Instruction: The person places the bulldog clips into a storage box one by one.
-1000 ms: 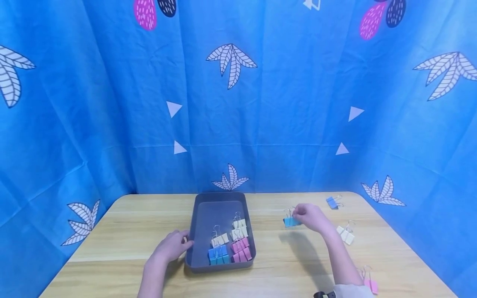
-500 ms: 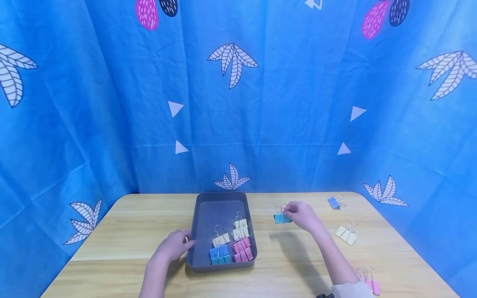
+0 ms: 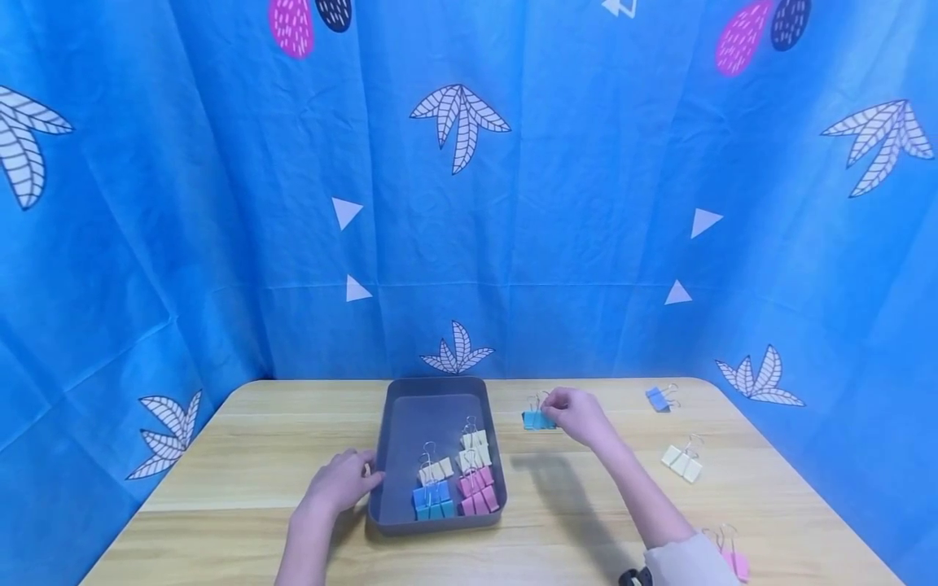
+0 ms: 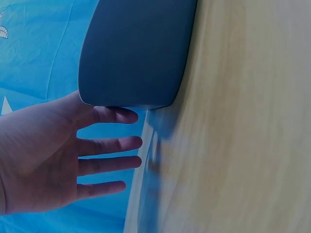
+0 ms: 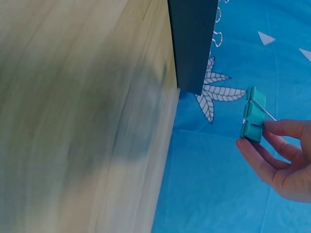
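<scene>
My right hand [image 3: 580, 417] pinches a teal binder clip [image 3: 533, 421] between thumb and fingers, raised above the table to the right of the dark grey tray [image 3: 387, 423]. In the right wrist view the fingertips hold one end of the clip's teal body [image 5: 253, 116]. At the tray's left side is my left hand [image 3: 340, 482], its thumb at the rim. The left wrist view shows its other fingers straight, the uppermost against the tray's outer wall [image 4: 131, 58]. Inside the tray stand pink clips [image 3: 479, 502], cream clips [image 3: 475, 460], a blue clip [image 3: 432, 493] and a teal one [image 3: 435, 512].
Along the table's right side lie a blue binder clip [image 3: 657, 399], a cream one [image 3: 682, 463] and, near the front, a pink one [image 3: 735, 565] partly behind the sleeve. A blue patterned curtain [image 3: 572, 203] hangs around the wooden table [image 3: 278, 439].
My right hand has carried the teal clip leftward and slightly away from me, closer to the tray. The left hand stays at the tray's side, and the tray's clips look the same.
</scene>
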Tool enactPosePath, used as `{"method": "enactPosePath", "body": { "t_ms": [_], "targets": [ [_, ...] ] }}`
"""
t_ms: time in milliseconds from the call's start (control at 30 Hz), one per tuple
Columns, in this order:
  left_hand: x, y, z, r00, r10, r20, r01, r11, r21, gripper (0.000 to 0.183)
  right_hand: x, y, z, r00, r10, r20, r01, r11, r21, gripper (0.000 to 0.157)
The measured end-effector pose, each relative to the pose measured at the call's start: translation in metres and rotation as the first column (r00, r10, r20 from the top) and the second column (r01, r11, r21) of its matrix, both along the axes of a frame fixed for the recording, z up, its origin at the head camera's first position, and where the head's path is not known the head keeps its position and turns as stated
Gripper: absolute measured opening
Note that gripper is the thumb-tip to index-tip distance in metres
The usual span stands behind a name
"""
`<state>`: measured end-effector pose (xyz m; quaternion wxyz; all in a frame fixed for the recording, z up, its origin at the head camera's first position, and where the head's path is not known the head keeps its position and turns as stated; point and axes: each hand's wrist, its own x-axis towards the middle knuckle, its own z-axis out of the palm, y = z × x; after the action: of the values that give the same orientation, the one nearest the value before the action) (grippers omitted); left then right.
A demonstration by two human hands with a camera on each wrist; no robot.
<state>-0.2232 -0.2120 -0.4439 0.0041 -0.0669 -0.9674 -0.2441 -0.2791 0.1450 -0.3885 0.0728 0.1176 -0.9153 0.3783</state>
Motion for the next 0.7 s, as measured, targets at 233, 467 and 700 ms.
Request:
{"method": "enactPosePath", "body": {
  "t_ms": [233,467,700],
  "targets": [
    [0.001,0.0,0.001,1.0,0.008,0.009,-0.008,1.0,0.008,0.042,-0.004,-0.012,0.005,1.0,0.013,-0.023,-0.013,1.0,0.013,0.004],
    [0.003,0.0,0.005,1.0,0.006,-0.01,-0.007,1.0,-0.016,0.029,-0.007,-0.024,0.013,0.999,0.022,-0.025,-0.02,0.999,0.048,0.005],
    [0.002,0.001,0.006,1.0,0.007,0.0,-0.007,1.0,-0.012,0.03,-0.008,-0.035,0.013,1.0,0.028,-0.013,-0.027,0.998,0.049,0.005]
  ]
}}
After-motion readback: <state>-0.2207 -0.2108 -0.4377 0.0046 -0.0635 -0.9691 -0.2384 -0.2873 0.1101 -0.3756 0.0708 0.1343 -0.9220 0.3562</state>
